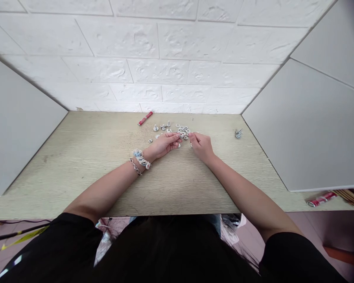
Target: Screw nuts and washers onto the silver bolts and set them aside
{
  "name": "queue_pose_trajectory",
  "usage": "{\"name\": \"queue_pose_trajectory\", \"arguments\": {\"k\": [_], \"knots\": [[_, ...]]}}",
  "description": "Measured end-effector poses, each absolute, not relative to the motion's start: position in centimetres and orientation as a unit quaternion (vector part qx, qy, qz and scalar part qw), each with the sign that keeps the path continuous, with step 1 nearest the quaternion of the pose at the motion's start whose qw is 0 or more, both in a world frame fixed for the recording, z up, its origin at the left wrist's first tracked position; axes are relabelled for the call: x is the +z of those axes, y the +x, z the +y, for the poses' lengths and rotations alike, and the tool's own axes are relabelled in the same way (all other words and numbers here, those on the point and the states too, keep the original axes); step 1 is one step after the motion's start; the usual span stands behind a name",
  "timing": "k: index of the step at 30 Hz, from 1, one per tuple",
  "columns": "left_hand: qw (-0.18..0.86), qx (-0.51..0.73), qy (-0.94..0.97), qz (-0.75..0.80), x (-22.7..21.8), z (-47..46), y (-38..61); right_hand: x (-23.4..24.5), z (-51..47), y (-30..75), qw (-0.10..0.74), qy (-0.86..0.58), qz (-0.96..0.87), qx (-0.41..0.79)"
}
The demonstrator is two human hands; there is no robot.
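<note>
Over the middle of the board, my left hand (165, 145) is closed, thumb and forefinger pinched at a small silvery metal piece (181, 135); whether it is a bolt or a nut I cannot tell. Just to its right my right hand (201, 147) is closed too, its fingers curled in, and what it holds is hidden. Behind the fingertips lies a cluster of flat washers (183, 128) and nuts (185, 138). Several bolts (163, 127) stand on their heads to the left of that cluster. A single nut (150, 140) lies left of my left hand.
A red tube-shaped packet (145, 118) lies near the white brick wall (165, 70). More bolts (238, 134) are bunched at the right. Grey panels (318, 129) bound both sides. Another red cylinder (321, 199) lies at the front right edge.
</note>
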State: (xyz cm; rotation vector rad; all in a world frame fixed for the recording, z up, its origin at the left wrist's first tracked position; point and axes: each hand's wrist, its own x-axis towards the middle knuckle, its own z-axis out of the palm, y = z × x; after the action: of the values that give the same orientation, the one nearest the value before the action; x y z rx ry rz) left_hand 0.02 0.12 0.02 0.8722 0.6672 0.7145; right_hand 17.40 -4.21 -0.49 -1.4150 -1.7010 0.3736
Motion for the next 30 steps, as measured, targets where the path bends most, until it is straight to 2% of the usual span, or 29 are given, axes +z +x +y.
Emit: {"name": "queue_pose_trajectory", "arguments": {"k": [11, 19, 23, 30], "knots": [[0.788, 0.328, 0.431, 0.293, 0.12, 0.06, -0.04, -0.92, -4.11, 16.68, 0.432, -0.482, -0.757, 0.091], [0.789, 0.324, 0.429, 0.296, 0.02, 0.14, -0.01, -0.52, -4.39, 16.99, 0.427, -0.547, -0.704, 0.149], [0.791, 0.327, 0.424, 0.296, 0.03, 0.15, -0.02, -0.48, -4.52, 16.93, 0.439, -0.536, -0.703, 0.16], [0.791, 0.328, 0.429, 0.288, 0.0, 0.11, -0.04, -0.51, -4.39, 16.74, 0.403, -0.529, -0.731, 0.154]]}}
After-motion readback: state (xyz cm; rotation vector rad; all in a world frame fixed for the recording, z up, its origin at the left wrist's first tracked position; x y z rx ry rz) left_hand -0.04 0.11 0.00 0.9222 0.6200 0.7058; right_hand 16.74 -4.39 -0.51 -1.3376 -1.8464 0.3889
